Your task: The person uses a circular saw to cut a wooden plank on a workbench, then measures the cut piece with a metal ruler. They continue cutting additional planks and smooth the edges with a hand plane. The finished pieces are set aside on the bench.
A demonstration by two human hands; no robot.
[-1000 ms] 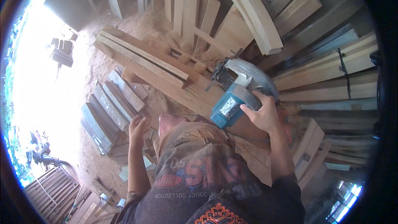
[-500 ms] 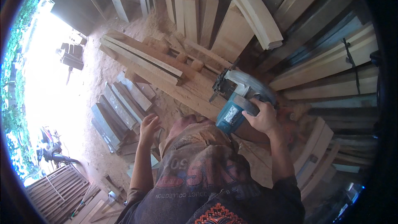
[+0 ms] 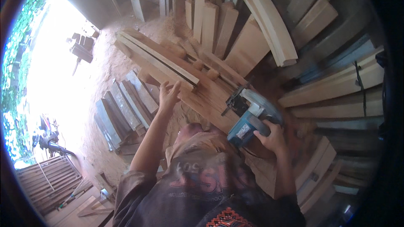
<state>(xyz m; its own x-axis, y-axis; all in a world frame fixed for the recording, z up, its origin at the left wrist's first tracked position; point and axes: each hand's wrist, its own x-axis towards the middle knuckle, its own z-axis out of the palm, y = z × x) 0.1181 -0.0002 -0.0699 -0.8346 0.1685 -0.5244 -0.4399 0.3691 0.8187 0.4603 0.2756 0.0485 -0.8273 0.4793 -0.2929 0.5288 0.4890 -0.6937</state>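
Note:
My right hand point(image 3: 272, 138) is wrapped round the rear handle of a teal circular saw point(image 3: 246, 127), which rests at the near right end of a dusty wooden bench point(image 3: 210, 110). Its blade guard and metal base face the bench; the blade itself is hidden. Toward the left, my left hand point(image 3: 169, 94) has its fingers apart at the bench's near edge. It is close to the end of a long narrow wooden strip point(image 3: 162, 61) lying along the bench top; whether the fingertips touch wood I cannot tell.
Upright boards point(image 3: 210, 25) and a curved timber point(image 3: 273, 29) lean behind the bench. Strapped long timbers point(image 3: 336, 86) lie at right. Several offcuts point(image 3: 126, 105) stand on the sawdust-covered floor at left. A slatted wooden panel point(image 3: 50, 183) lies at lower left.
My left hand has reached forward and right, from beside my body to the bench edge by the strip. My right hand stays on the saw. The whole view has shifted slightly.

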